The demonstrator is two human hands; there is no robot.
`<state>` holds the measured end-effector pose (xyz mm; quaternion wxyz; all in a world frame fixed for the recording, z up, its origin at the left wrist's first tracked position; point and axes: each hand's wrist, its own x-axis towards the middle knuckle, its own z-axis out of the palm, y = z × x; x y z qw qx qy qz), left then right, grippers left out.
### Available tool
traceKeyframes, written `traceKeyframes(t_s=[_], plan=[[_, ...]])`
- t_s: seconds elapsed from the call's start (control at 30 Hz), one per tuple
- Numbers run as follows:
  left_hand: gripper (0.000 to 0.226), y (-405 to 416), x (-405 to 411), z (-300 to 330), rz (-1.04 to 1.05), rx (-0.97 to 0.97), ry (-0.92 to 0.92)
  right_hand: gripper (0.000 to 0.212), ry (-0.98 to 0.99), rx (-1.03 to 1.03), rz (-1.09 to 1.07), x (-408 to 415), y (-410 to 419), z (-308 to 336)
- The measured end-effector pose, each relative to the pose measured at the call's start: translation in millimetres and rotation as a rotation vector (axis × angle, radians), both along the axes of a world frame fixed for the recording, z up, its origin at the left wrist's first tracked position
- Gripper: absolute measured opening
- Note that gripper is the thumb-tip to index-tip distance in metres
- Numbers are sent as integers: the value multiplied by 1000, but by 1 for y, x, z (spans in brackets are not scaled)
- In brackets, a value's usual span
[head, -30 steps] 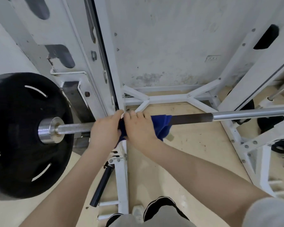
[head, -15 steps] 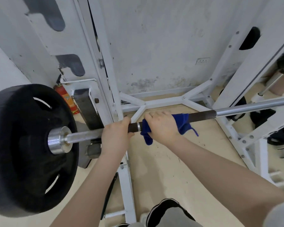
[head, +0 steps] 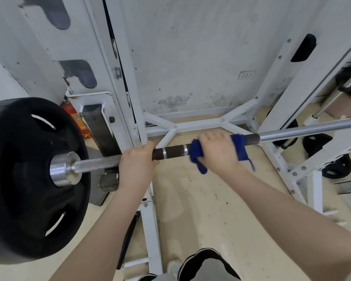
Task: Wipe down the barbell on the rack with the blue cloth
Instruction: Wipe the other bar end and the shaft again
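Note:
The barbell (head: 171, 152) runs across the view from lower left to upper right, resting on the white rack (head: 130, 82). Its dark knurled section with two silver rings shows between my hands. My left hand (head: 136, 165) grips the bar just right of the rack upright. My right hand (head: 218, 154) grips the blue cloth (head: 197, 155), wrapped around the knurled part; cloth ends hang out on both sides of the hand. A black weight plate (head: 24, 179) sits on the bar's left sleeve.
A red fire extinguisher (head: 74, 116) stands behind the plate by the wall. More black plates (head: 332, 165) and a second chrome bar (head: 340, 92) are at the right. The rack's white base frame (head: 199, 124) crosses the beige floor below the bar. My shoes show at the bottom.
My right hand has slid the blue cloth to the right along the bar, uncovering the knurled section and its silver rings. My left hand keeps its grip near the upright.

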<state>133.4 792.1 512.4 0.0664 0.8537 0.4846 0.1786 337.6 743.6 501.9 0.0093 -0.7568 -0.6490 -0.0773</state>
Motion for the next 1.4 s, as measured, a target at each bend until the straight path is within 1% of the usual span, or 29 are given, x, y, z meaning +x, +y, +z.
traceKeyframes(t_s=[0.07,0.13,0.17,0.23,0.3,0.33,0.37,0.4,0.5,0.57,0.63,0.67,0.73,0.8,0.87,0.93,1.0,1.1,1.2,1.3,1.4], plan=[[23,-2,0,0,16,7,-5,41,3,87,118,-26,2,-9],[24,-5,0,-1,35,7,-4,39,-26,187,208,-19,0,-15],[23,-6,0,0,40,8,-5,38,-41,196,231,-7,-1,-16],[27,-8,3,2,64,-24,14,30,-39,168,199,25,-7,-13],[48,-10,8,2,85,-82,68,21,-26,98,128,56,-14,-8],[59,-11,12,2,76,-105,80,21,-40,54,99,72,-18,-6],[66,-14,18,2,56,-120,60,24,-63,22,62,90,-24,-3],[66,-18,25,2,27,-121,20,27,-81,-2,14,109,-31,-1],[54,-28,52,2,-75,-80,-92,37,-61,-35,-88,165,-55,5],[44,-34,77,4,-156,-86,-153,44,20,-66,-72,189,-66,6],[34,-42,106,7,-248,-87,-199,40,112,-72,0,198,-70,9],[32,-48,121,11,-290,-77,-212,36,191,-30,21,198,-73,12],[36,-61,153,23,-362,-88,-257,35,414,122,26,196,-79,21],[35,-74,188,35,-388,-223,-322,35,656,238,7,194,-86,28],[42,-85,224,47,-381,-355,-384,36,800,294,-16,198,-91,33],[40,-96,261,56,-361,-417,-444,35,851,288,-13,210,-97,39],[39,-109,296,60,-321,-492,-497,28,921,242,-17,228,-106,46],[43,-131,345,63,-255,-563,-578,20,1150,238,-85,259,-121,57],[36,-147,386,67,-236,-608,-726,20,1312,318,-138,293,-136,63],[28,-157,422,73,-250,-651,-806,25,1376,355,-165,324,-150,65],[24,-166,459,77,-284,-674,-787,23,1434,400,-213,356,-163,66]])
